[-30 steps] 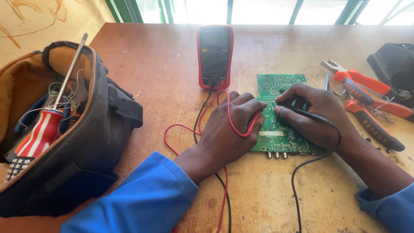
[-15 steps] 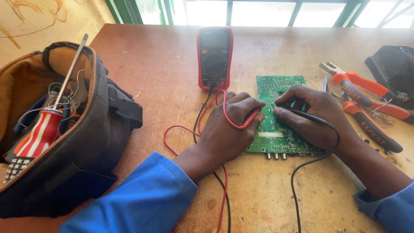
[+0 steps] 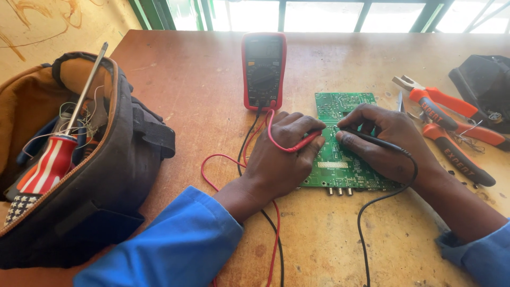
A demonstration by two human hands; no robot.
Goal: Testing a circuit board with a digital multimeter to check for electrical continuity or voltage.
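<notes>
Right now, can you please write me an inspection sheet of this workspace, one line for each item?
Surface: worn brown wooden table, stained, scratched.
Job's things: green circuit board flat on table; red multimeter behind it, screen unreadable.
Clutter: open tool bag at left holding striped-handle screwdriver; red-handled pliers and a black pouch at right.
Grippers: left hand presses red probe to the board; right hand holds black probe on it, like a pen.
Cables: red lead loops on the table; black lead runs toward the near edge.
Surroundings: bright window frames beyond the table.
</notes>
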